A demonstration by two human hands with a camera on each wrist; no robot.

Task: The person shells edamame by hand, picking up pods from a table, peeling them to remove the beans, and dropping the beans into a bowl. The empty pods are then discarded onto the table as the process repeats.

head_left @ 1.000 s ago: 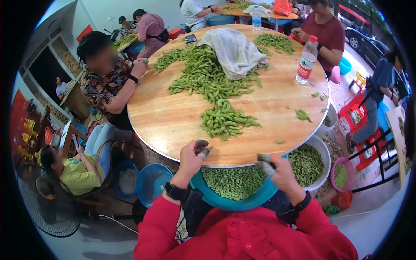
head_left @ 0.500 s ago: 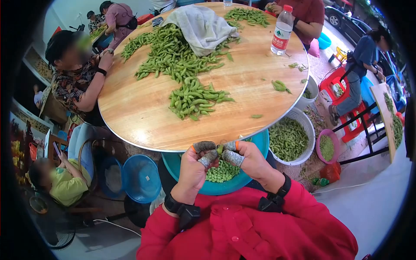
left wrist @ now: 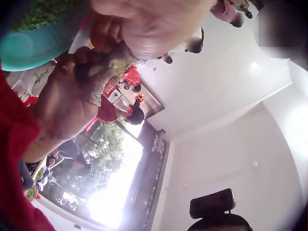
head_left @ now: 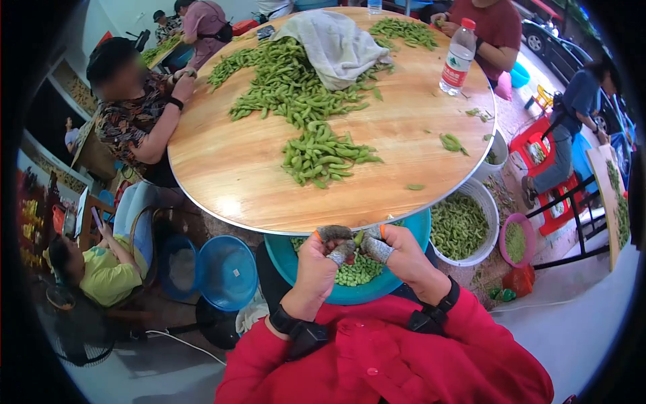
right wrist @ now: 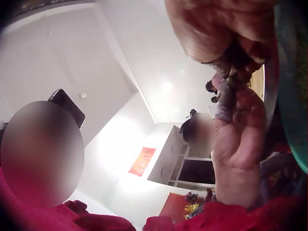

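In the head view my left hand and right hand meet just off the table's near edge. Thumbs and fingertips of both pinch a small green soybean pod. Grey finger covers, some edged in orange, wrap the thumbs and forefingers. Directly below is a teal basin holding shelled green beans. Both wrist views show the hands facing each other, tips together; there the pod is mostly hidden by the fingers. A small heap of whole pods lies on the round wooden table ahead.
A larger pod pile lies partly under a grey-white cloth. A water bottle stands at the right. Beside the basin are a white tub of pods, a pink basin and blue tubs. People sit around the table.
A second ago my hands were apart at the table edge. They have since come together over the basin with a pod between the fingertips. The head view has shifted too.
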